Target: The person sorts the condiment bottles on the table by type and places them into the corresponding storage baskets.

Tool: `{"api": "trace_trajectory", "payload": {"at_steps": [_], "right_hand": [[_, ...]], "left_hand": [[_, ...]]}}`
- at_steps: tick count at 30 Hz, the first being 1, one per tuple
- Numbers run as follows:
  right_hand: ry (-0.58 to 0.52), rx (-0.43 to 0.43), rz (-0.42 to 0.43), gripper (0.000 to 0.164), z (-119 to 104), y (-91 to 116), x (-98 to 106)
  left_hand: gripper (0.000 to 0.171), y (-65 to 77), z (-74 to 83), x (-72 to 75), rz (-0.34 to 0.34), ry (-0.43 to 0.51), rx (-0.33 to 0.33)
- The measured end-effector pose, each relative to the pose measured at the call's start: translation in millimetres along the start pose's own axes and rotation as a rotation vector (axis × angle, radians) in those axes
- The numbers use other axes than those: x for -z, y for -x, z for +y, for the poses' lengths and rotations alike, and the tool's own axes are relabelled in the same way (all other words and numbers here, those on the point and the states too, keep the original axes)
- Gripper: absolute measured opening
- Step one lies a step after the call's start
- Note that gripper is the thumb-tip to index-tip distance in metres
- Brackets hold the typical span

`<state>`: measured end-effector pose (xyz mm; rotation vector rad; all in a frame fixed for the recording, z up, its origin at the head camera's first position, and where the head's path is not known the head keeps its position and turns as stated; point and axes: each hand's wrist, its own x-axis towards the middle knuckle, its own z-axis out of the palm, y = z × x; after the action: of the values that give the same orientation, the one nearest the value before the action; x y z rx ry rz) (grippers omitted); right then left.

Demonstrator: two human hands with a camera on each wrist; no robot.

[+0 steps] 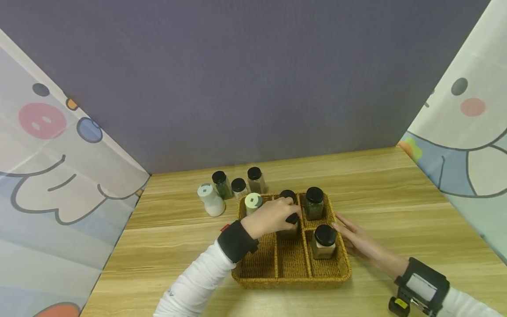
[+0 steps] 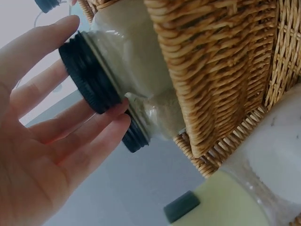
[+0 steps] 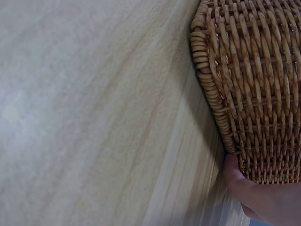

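A woven basket with several compartments stands on the table. In its middle section my left hand holds a black-lidded glass jar by the lid. The left wrist view shows thumb and fingers around the ribbed lid, with pale contents below. Just behind is another black-lidded jar, partly hidden by the hand. A shaker with a pale green top occupies the left compartment. My right hand touches the basket's outer right side; its thumb meets the lower edge in the right wrist view.
Two jars, one with green contents and one with pale contents, sit in the right compartments. Behind the basket's left corner stand a white shaker, a green-filled jar, and two more black-lidded jars. A grey wall rises behind.
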<state>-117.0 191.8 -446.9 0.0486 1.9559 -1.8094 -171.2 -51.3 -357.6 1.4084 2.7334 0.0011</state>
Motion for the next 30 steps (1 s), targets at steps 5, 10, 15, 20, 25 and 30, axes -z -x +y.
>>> {"api": "trace_trajectory", "payload": {"at_steps": [5,10,15,20,25,30], "right_hand": [[0.006,-0.002,0.001,0.071,-0.4,-0.2,0.2],[0.002,0.002,0.000,0.070,-1.0,0.6,0.2],[0.004,-0.001,0.000,0.070,-0.9,0.7,0.4],[0.022,-0.002,-0.003,0.070,-1.4,1.1,0.4],[0.029,-0.005,-0.001,0.069,-1.2,1.2,-0.1],[0.034,-0.006,0.001,0.069,-0.5,1.4,-0.5]], "left_hand": [[0.032,5.0,-1.0,6.6,0.020,0.031,0.006],[0.032,9.3,-4.2,12.6,0.029,0.063,0.022],[0.031,15.7,-9.8,17.5,0.075,0.078,0.027],[0.031,24.7,-17.4,21.8,0.093,0.111,0.064],[0.033,35.5,-26.2,27.7,0.093,0.161,0.126],[0.033,46.7,-35.3,30.1,0.148,0.153,0.156]]}}
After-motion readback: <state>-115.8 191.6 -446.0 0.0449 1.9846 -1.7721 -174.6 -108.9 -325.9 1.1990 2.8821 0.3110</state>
